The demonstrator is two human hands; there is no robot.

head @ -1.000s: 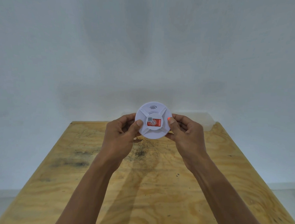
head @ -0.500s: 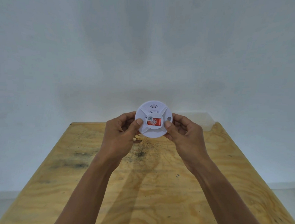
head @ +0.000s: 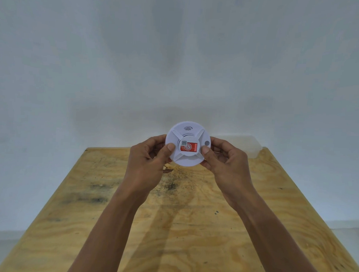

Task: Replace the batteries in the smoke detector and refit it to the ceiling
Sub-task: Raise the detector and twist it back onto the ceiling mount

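A round white smoke detector (head: 188,134) is held up above the far part of a wooden table, its face turned to me. It bears a red label and a small square code sticker at its centre, and a grey button near its right rim. My left hand (head: 147,165) grips its left edge, thumb on the face. My right hand (head: 224,164) grips its right edge, thumb beside the red label. No batteries are in sight.
The plywood table (head: 191,229) has dark stains near its middle. A pale translucent container (head: 250,145) sits at the table's far right edge behind my right hand. A plain white wall stands behind, and pale floor shows at both sides.
My right thumb has slid down and left off the grey button, which now shows. The detector has risen very slightly; both hands keep their grip.
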